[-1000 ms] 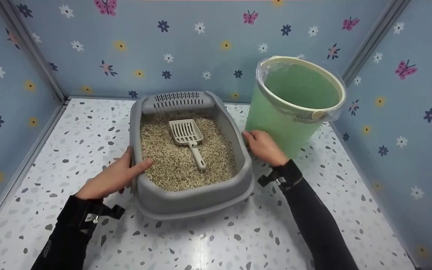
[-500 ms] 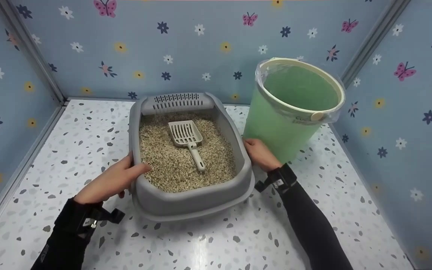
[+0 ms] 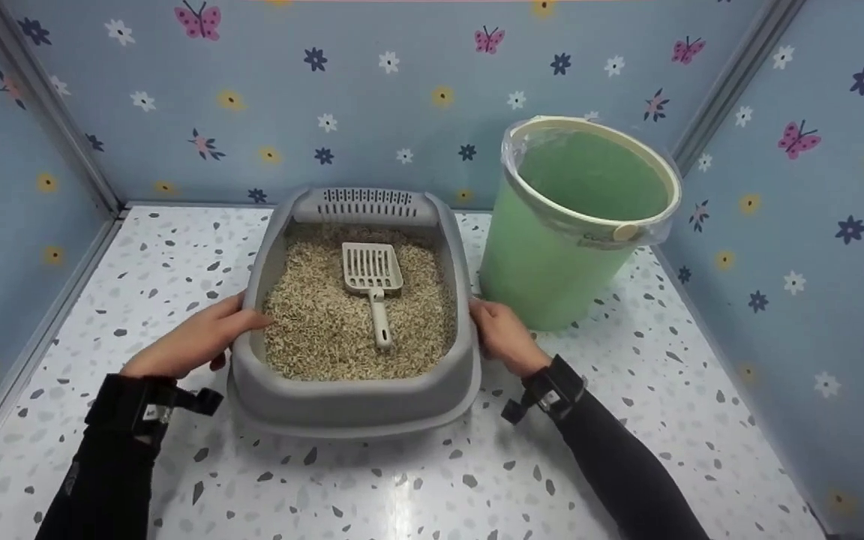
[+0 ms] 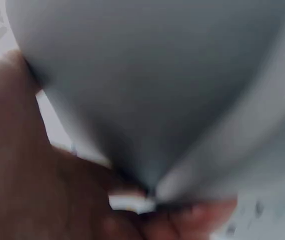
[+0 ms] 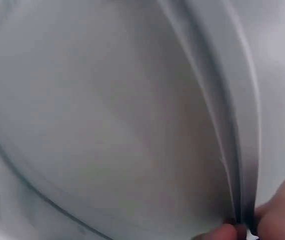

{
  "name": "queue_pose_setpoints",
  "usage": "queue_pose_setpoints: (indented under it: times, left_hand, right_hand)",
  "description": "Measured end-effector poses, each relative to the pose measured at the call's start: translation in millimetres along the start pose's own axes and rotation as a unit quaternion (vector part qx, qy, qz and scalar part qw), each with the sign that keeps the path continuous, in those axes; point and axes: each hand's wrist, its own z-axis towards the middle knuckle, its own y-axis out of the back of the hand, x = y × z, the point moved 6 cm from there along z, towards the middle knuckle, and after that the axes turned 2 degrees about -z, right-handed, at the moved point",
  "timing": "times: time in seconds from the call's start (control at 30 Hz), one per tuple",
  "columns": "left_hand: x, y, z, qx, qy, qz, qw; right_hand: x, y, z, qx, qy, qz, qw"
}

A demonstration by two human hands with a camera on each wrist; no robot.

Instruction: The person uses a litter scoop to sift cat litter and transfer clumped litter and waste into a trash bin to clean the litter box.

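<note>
A grey litter box (image 3: 349, 409) filled with tan pellet litter (image 3: 312, 322) sits on the speckled surface. On the litter lies a beige slotted litter scoop (image 3: 377, 300), its handle pointing toward me. My left hand (image 3: 196, 337) grips the box's left side, the thumb over the rim; in the left wrist view its fingers (image 4: 192, 217) curl beneath the lower edge. At the right side, my right hand (image 3: 508, 337) holds the box low down. The right wrist view shows fingertips (image 5: 282, 210) pinching the box's projecting edge (image 5: 247, 100).
Close beside my right hand stands a green trash bin (image 3: 544, 262) lined with a clear bag. Blue flower-patterned walls (image 3: 402, 112) enclose the back and both sides. Speckled surface (image 3: 402, 487) extends in front of the box.
The litter box has shifted left and turned so it now sits straighter, with the scoop riding along in it. Both hands moved left with it, and the right hand also came nearer.
</note>
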Motion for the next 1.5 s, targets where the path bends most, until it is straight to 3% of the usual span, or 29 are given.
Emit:
queue_pose_setpoints:
  times: [0.13,0.27,0.43,0.57,0.7,0.8,1.0,1.17,1.3,1.4,1.5]
  left_hand:
    - [8.5,13.4,1.3,0.003,0.013,-0.018,0.9997]
    - [12.4,10.3,-17.5,-0.017,-0.010,-0.040,0.9990]
    - [10.6,-11.8,-55.4,-0.058,-0.004,-0.038,0.9976]
    - [2.2,-34.1,-68.7,-0.091,-0.019,-0.029,0.9953]
    - [-1.9,-43.5,-65.9,-0.131,-0.043,-0.015,0.9903]
    - [4.3,-37.4,-61.1,-0.148,-0.039,-0.001,0.9882]
    - [30.2,2.3,-51.2,-0.161,0.005,-0.020,0.9868]
    - [46.0,31.6,-48.4,-0.189,0.050,-0.058,0.9790]
    - [45.7,26.8,-53.1,-0.211,0.059,-0.083,0.9721]
    - [41.6,13.0,-60.5,-0.222,0.052,-0.083,0.9701]
    - [40.7,-2.3,-67.6,-0.212,0.063,-0.098,0.9704]
  right_hand:
    - [5.2,-12.7,-8.5,0.016,-0.027,0.046,0.9985]
    - [2.7,-14.4,1.5,0.024,-0.043,0.065,0.9967]
    - [1.0,-9.9,26.0,0.028,-0.058,0.122,0.9905]
    - [-1.1,-9.2,34.4,0.026,-0.060,0.184,0.9808]
    - [-1.4,-9.0,31.5,0.014,-0.049,0.172,0.9838]
    - [0.0,-11.5,26.5,0.009,-0.042,0.155,0.9870]
    - [0.0,-30.0,5.7,0.048,-0.034,0.210,0.9760]
    - [2.9,-45.0,-8.6,0.100,-0.029,0.203,0.9737]
    - [1.1,-38.9,3.3,0.076,-0.037,0.211,0.9738]
    - [-0.8,-28.1,20.2,0.035,-0.041,0.244,0.9684]
    - [-2.3,-20.3,32.6,0.012,-0.041,0.269,0.9623]
